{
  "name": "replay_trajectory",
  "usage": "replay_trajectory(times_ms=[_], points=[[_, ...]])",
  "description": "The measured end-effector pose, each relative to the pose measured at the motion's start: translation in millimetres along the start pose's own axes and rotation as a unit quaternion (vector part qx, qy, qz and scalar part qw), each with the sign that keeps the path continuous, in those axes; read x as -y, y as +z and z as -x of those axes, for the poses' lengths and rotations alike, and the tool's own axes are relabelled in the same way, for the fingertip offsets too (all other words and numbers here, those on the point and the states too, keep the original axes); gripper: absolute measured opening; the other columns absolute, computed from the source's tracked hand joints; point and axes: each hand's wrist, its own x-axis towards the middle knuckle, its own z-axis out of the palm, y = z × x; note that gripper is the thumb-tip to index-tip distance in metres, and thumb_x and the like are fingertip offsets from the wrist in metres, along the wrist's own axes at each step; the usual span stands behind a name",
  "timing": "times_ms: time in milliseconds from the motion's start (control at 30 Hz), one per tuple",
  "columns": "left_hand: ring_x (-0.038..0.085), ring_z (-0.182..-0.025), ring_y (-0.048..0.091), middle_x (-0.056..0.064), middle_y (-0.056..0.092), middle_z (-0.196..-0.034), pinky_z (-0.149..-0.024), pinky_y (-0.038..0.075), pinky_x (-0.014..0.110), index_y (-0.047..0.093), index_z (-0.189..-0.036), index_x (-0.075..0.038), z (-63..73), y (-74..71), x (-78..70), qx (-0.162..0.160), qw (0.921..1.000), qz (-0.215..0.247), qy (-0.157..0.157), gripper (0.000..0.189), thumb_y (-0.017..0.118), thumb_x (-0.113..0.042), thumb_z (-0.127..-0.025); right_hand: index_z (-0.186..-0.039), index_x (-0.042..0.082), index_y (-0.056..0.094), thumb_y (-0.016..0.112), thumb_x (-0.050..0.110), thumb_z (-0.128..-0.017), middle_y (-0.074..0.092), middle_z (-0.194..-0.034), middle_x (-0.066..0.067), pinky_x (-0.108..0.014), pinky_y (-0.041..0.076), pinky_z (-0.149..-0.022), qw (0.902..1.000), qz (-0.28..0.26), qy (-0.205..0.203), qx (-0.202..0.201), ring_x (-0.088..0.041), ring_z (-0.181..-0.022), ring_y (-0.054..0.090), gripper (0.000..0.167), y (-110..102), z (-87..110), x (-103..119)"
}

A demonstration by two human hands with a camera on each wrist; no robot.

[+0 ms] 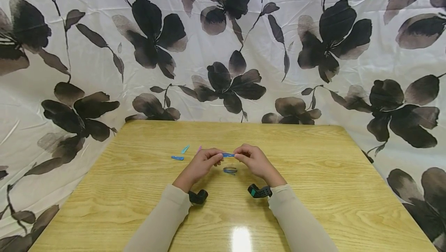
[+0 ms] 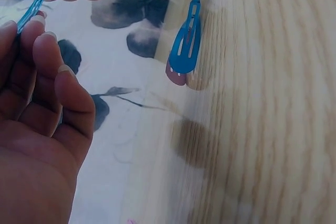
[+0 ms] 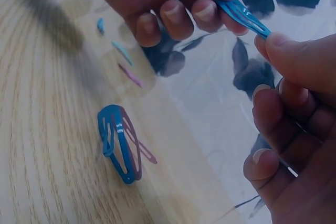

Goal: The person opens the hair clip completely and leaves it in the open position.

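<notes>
A blue snap hair clip (image 1: 228, 155) is stretched level between my two hands, above the table. My left hand (image 1: 204, 161) pinches one end between thumb and forefinger. The other end is pinched by my right hand (image 1: 257, 163) in the same way. In the right wrist view the slotted frame of the held clip (image 3: 244, 17) shows between the fingertips. Just below the hands a second blue hair clip (image 3: 116, 142) lies on the table, its inner tongue bent away from the frame. A mauve clip shape (image 3: 137, 153) shows right against it, partly hidden.
Left of my left hand lie a blue clip (image 1: 177, 158), a light teal clip (image 1: 185, 149) and a pink clip (image 1: 199, 149), the last partly behind the hand. The wood-grain table (image 1: 313, 167) ends at a floral cloth (image 1: 226, 43) at the back.
</notes>
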Motion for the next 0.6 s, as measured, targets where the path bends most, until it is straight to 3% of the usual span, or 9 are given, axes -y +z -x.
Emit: replay_trajectory(times_ms=[67, 200, 433, 600], points=[[0.051, -0.097, 0.053, 0.008, 0.059, -0.093, -0.089, 0.043, 0.061, 0.064, -0.114, 0.005, 2.3, -0.5, -7.1, 0.003, 1.0000, 0.003, -0.004, 0.029, 0.044, -0.012, -0.104, -0.103, 0.013, 0.070, 0.057, 0.022, -0.099, 0.062, -0.094, -0.003, -0.030, 0.045, -0.069, 1.0000, -0.003, -0.004, 0.002, -0.020, -0.077, 0.052, 0.017, 0.1, -0.2, -0.6], [0.051, -0.096, 0.052, 0.007, 0.059, -0.093, -0.089, 0.043, 0.061, 0.065, -0.113, 0.004, 2.5, -0.9, -7.1, 0.004, 1.0000, -0.002, -0.002, 0.028, 0.044, -0.013, -0.104, -0.103, 0.013, 0.070, 0.056, 0.022, -0.099, 0.062, -0.094, -0.004, -0.030, 0.045, -0.070, 0.9999, -0.011, -0.003, 0.005, -0.022, -0.078, 0.053, 0.016, 0.2, -0.2, -1.2], [0.033, -0.088, 0.056, 0.008, 0.059, -0.092, -0.088, 0.044, 0.060, 0.066, -0.108, 0.002, 3.3, 0.3, -9.8, -0.002, 0.9998, -0.014, 0.011, 0.027, 0.044, -0.012, -0.104, -0.104, 0.012, 0.069, 0.055, 0.023, -0.100, 0.061, -0.094, -0.009, -0.029, 0.045, -0.069, 0.9999, -0.011, -0.011, 0.004, -0.017, -0.076, 0.051, 0.018, 0.6, 0.5, -0.5], [0.035, -0.088, 0.056, 0.007, 0.059, -0.091, -0.087, 0.045, 0.058, 0.066, -0.106, 0.003, 3.9, 0.6, -12.3, -0.005, 0.9998, -0.015, 0.015, 0.027, 0.044, -0.012, -0.104, -0.103, 0.009, 0.069, 0.055, 0.022, -0.100, 0.059, -0.092, -0.009, -0.028, 0.044, -0.069, 0.9997, -0.015, -0.016, 0.006, -0.016, -0.075, 0.049, 0.019, 0.6, 0.8, -0.5]])
